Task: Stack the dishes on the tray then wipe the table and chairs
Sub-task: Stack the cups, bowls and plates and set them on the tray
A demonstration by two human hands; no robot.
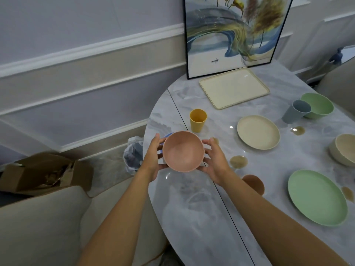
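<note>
I hold a pink bowl [183, 151] above the table's left edge, my left hand [153, 156] on its left side and my right hand [215, 160] on its right. A blue dish edge [166, 136] peeks out behind the bowl. The cream tray [234, 87] lies empty at the far side of the marble table [192, 208]. A yellow cup [198, 120], a cream plate [258, 131], a grey-blue cup [296, 113], a green bowl [318, 105], a cream bowl [343, 148], a green plate [317, 196] and a pink cup [254, 183] stand around.
Brown spills [238, 161] mark the table near the plates. A framed picture [236, 31] leans on the wall behind the tray. A beige chair [48, 223] stands at the left, with a cardboard box [44, 173] and a plastic bag [133, 154] on the floor.
</note>
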